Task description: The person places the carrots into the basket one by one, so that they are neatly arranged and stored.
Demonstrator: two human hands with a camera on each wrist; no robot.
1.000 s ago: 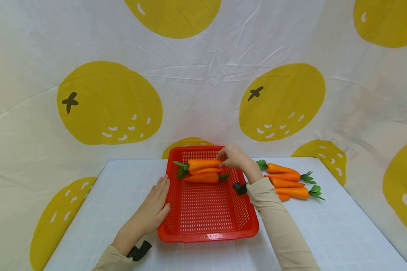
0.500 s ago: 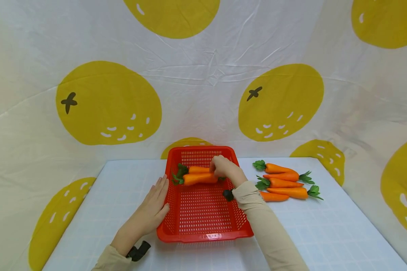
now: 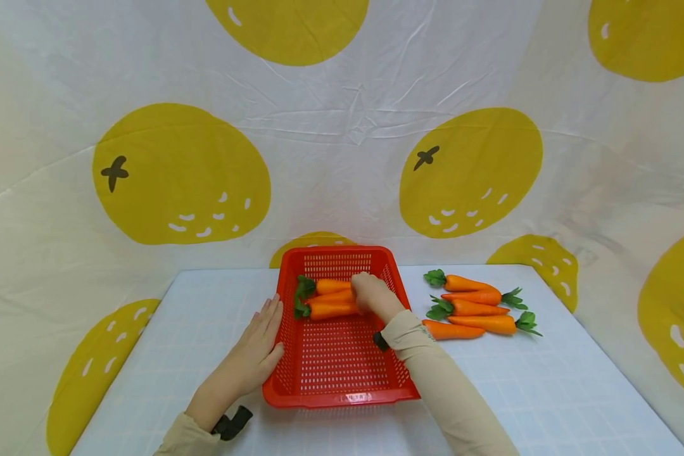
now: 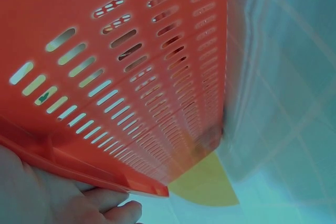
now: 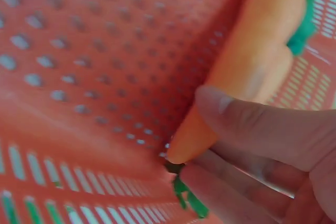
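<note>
A red plastic basket [image 3: 344, 398] with slotted sides stands on the table. Several orange carrots with green tops lie crosswise in its far half. My right hand [image 3: 374, 297] reaches in over the right rim. It pinches the nearest carrot [image 3: 329, 310] by its narrow end. In the right wrist view, the thumb lies on this carrot [image 5: 247, 66] and the fingers pass beneath it. My left hand [image 3: 254, 348] rests against the basket's left rim with straight fingers. In the left wrist view, the left hand [image 4: 58, 198] touches the rim from outside. The right hand hides the carrots' right ends.
Several loose carrots [image 3: 479, 308] lie on the table to the right of the basket, near the right sleeve. A pale checked cloth [image 3: 205, 316] covers the table. Behind it hangs a white curtain [image 3: 330, 158] with large yellow fruit prints.
My right hand has brought the carrot from the back of the pile toward me and down, in front of the other carrots. My left hand has stayed on the rim.
</note>
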